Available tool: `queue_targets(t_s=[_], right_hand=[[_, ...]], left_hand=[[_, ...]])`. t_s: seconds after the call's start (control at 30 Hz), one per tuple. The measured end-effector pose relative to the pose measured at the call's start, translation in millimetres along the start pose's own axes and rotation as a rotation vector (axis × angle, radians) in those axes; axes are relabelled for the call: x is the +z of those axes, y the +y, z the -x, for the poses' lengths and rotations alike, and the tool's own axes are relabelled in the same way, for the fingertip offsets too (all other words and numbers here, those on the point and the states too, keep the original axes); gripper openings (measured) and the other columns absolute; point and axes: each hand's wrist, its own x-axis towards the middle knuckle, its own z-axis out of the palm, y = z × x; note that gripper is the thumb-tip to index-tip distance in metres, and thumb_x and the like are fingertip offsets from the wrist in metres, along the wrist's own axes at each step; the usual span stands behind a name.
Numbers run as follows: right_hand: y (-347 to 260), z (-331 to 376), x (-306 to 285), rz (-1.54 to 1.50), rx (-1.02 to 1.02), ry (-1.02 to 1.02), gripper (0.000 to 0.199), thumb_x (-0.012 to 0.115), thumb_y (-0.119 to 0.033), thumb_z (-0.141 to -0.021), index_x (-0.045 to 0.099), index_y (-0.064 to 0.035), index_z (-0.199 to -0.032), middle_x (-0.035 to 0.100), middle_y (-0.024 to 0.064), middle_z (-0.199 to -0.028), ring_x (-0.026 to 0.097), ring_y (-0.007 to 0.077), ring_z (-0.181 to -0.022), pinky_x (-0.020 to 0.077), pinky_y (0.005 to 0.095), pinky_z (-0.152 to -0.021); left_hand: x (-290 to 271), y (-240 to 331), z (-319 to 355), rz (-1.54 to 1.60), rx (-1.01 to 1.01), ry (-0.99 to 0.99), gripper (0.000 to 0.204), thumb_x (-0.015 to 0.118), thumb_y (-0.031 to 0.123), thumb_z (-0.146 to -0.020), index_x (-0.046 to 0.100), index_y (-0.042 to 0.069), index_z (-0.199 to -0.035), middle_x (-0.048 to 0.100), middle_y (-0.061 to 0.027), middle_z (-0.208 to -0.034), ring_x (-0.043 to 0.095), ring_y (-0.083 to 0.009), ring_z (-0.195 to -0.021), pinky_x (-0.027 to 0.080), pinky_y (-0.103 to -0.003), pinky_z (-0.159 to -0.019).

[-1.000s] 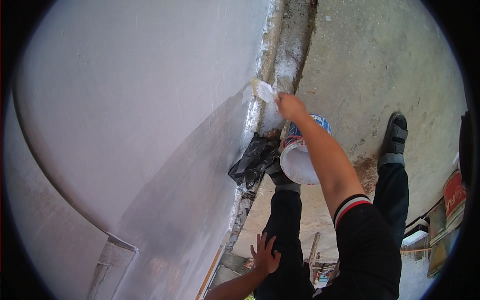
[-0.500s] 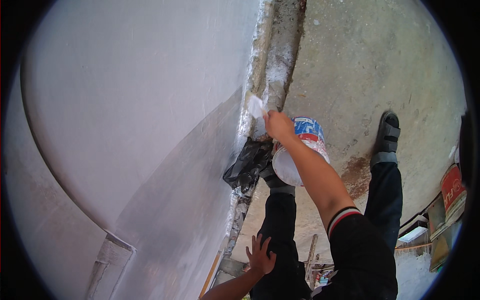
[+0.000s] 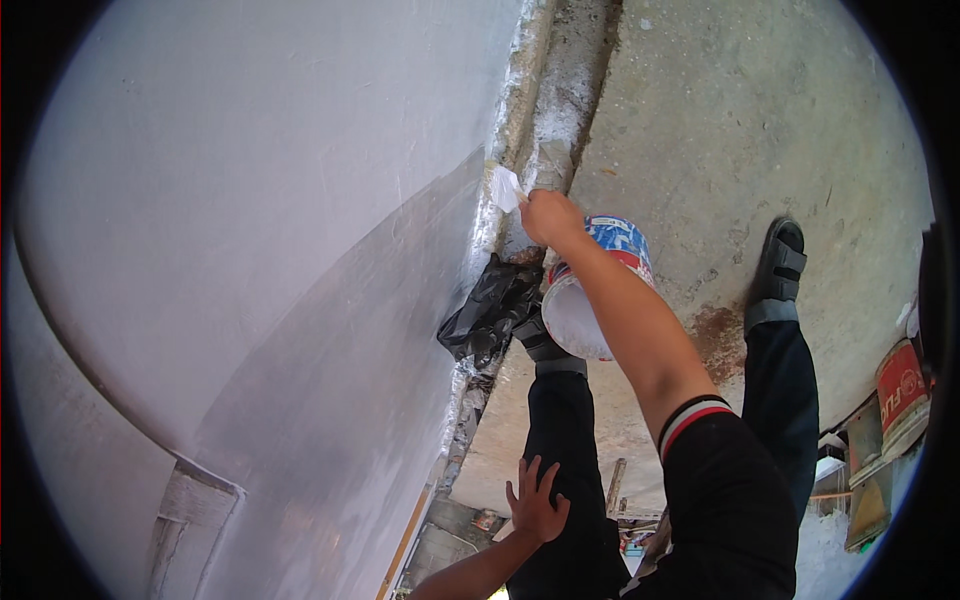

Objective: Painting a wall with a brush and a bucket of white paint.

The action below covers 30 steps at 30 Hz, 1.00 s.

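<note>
My right hand (image 3: 552, 217) is closed round the handle of a paintbrush (image 3: 505, 188) whose bristles are coated white. The brush lies against the bottom edge of the wall (image 3: 330, 150), where pale paint meets a darker grey patch. Below my forearm stands a paint bucket (image 3: 617, 238) with a blue, red and white outside and a white inside, partly hidden by the arm. My left hand (image 3: 538, 507) rests on my left thigh, fingers spread, holding nothing. A crumpled black plastic bag (image 3: 490, 308) lies at the wall's foot, beside my left sandal (image 3: 540, 338).
A narrow gutter (image 3: 567, 85) runs between the wall and the concrete floor (image 3: 740, 110). My right sandal (image 3: 780, 258) is planted on the floor at the right. A red bucket (image 3: 902, 388) stands at the far right, near some boards. A wooden strip (image 3: 405, 538) leans by the wall below.
The brush in my right hand has shifted slightly up and left along the wall's bottom edge. My left hand stays on the thigh. The view has tilted a little.
</note>
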Motion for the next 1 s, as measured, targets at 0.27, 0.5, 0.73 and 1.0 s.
queue_targets(t_s=[0.27, 0.5, 0.73, 1.0], right_hand=[[-19, 31, -8, -0.109, -0.272, -0.084, 0.032, 0.05, -0.027, -0.086, 0.064, -0.0011, -0.096, 0.064, 0.021, -0.095, 0.06, 0.0401, -0.089, 0.0475, 0.0445, -0.081], [-2, 22, -29, 0.013, -0.154, 0.057, 0.031, 0.05, -0.029, -0.086, 0.065, -0.0038, -0.096, 0.064, 0.0211, -0.089, 0.06, 0.0395, -0.086, 0.0471, 0.0458, -0.08], [-62, 92, -53, -0.126, -0.339, -0.003, 0.029, 0.052, -0.028, -0.086, 0.066, -0.0026, -0.088, 0.062, 0.024, -0.077, 0.06, 0.0418, -0.077, 0.0472, 0.0473, -0.073], [-104, 211, -115, -0.264, -0.582, -0.011, 0.025, 0.056, -0.024, -0.088, 0.062, 0.0003, -0.089, 0.056, 0.0176, -0.063, 0.053, 0.0288, -0.054, 0.0419, 0.0346, -0.053]], left_hand=[[0, 3, 0, -0.025, -0.003, 0.007, 0.06, 0.052, 0.026, -0.076, 0.037, 0.022, -0.134, 0.02, -0.0102, -0.146, 0.011, -0.0342, -0.138, 0.014, -0.064, -0.102], [7, 16, -3, -0.018, 0.061, 0.056, 0.059, 0.053, 0.024, -0.076, 0.039, 0.021, -0.133, 0.022, -0.0101, -0.145, 0.012, -0.0344, -0.138, 0.014, -0.065, -0.102], [13, 7, 3, -0.03, 0.084, 0.107, 0.056, 0.051, 0.026, -0.078, 0.039, 0.019, -0.132, 0.023, -0.0108, -0.145, 0.013, -0.0348, -0.137, 0.015, -0.066, -0.1], [38, 5, 4, -0.015, 0.129, 0.172, 0.052, 0.049, 0.028, -0.079, 0.043, 0.018, -0.13, 0.027, -0.0104, -0.144, 0.016, -0.0337, -0.136, 0.015, -0.066, -0.1]])
